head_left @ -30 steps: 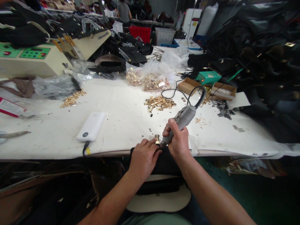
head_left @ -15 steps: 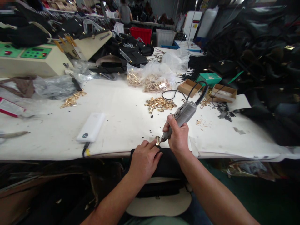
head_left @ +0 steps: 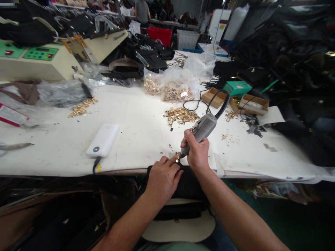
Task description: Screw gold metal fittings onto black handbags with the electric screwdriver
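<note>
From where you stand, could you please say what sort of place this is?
Probably a bag workshop: black bags on the table, a pile of golden metal fittings, and a grey power tool in the right hand.

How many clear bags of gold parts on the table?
2 visible, both beyond the tool: one bag at left, the other bag just right of it, behind the loose gold pile. More may be hidden.

- Hands point(head_left: 163, 176) at counter point(head_left: 136, 115) front edge, tool point(head_left: 205, 126) in right one
- Power bank point(head_left: 103, 139) left of hands
- Fittings pile point(head_left: 181, 115) beyond hands, plastic bags point(head_left: 174, 92) behind it
- Boxes point(head_left: 213, 98) right of pile
</note>
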The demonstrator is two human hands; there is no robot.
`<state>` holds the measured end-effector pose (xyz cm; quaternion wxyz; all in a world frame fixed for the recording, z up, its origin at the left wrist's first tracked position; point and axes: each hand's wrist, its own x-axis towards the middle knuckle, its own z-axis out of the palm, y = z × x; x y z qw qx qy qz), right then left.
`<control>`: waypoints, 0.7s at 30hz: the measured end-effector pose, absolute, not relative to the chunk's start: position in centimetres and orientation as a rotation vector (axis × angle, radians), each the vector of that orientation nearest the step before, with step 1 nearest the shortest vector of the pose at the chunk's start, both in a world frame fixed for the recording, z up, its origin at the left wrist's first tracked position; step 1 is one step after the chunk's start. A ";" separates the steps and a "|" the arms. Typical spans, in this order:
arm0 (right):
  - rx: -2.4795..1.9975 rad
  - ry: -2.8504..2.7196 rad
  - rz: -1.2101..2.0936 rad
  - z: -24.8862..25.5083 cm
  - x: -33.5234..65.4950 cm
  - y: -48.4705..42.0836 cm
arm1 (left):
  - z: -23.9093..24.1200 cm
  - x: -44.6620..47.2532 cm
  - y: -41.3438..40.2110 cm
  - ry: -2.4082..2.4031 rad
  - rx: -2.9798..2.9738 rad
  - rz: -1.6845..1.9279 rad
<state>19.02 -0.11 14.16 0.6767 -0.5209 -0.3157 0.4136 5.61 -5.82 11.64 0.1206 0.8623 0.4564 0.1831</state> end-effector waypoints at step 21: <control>-1.072 -0.624 1.001 16.0 19.7 -1.6 | 11.3 5.4 -5.7 1.321 2.393 0.667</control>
